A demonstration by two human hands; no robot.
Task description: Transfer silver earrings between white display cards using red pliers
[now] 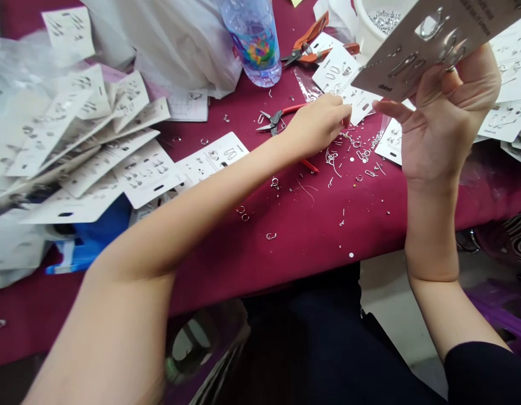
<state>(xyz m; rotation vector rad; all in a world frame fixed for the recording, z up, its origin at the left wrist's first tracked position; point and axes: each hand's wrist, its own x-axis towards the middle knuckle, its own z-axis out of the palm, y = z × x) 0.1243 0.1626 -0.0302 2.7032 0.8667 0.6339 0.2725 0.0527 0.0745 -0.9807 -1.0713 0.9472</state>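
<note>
High on the right, my right hand [437, 124] is raised and grips an earring card [380, 70] by its lower edge, with the fingers around it. Several silver earrings are fixed to that card, and its top runs out of view. My left hand [321, 126] reaches across the table with its fingers curled down beside scattered small silver earring parts [361, 152]. Whatever is between those fingertips is too small or hidden to make out. Red-handled pliers [275, 121] lie partly under my left wrist. Below the raised card, other earring cards [334, 70] lie on the table.
A heap of earring cards [148, 174] covers the left side. A water bottle [260, 53] stands at the back beside a white plastic bag [188, 45]. Orange-handled cutters [308, 45] lie near a white bowl [363, 14] of small metal parts. The dark red table [226, 253] ends close to my lap.
</note>
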